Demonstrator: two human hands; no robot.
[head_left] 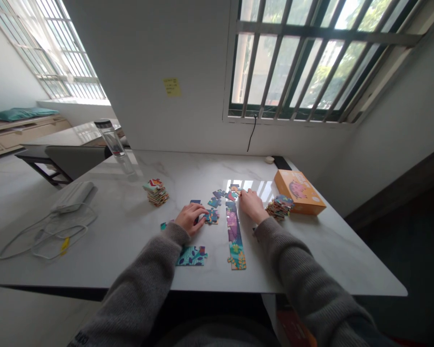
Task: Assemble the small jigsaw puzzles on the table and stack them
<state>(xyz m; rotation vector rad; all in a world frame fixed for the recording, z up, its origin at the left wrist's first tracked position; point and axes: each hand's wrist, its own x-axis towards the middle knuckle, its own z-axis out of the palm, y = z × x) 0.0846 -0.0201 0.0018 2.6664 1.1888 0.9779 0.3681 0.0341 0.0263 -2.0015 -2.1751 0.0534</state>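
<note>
1. Right now the left hand point(190, 218) is spread low over the jigsaw, fingers reaching toward a small joined cluster point(212, 216), with a dark blue piece point(196, 202) half hidden behind them.
2. Over to the right hand point(252, 205), fingertips down at the loose pieces point(232, 194) at the top of the layout; whether either hand is really pinching anything, I can't tell from here.
3. Between the hands runs a long assembled strip point(235, 236), and a joined section point(191, 256) lies beside the left sleeve point(155, 274).
4. A stack of pieces point(155, 192) stands to the left; another pile point(279, 206) sits just beside the orange puzzle box point(299, 192), all on a white marble table point(112, 231).
5. Further left, a clear water bottle point(110, 140) stands near the table's far edge, and a white cable point(18, 239) lies looped.
</note>
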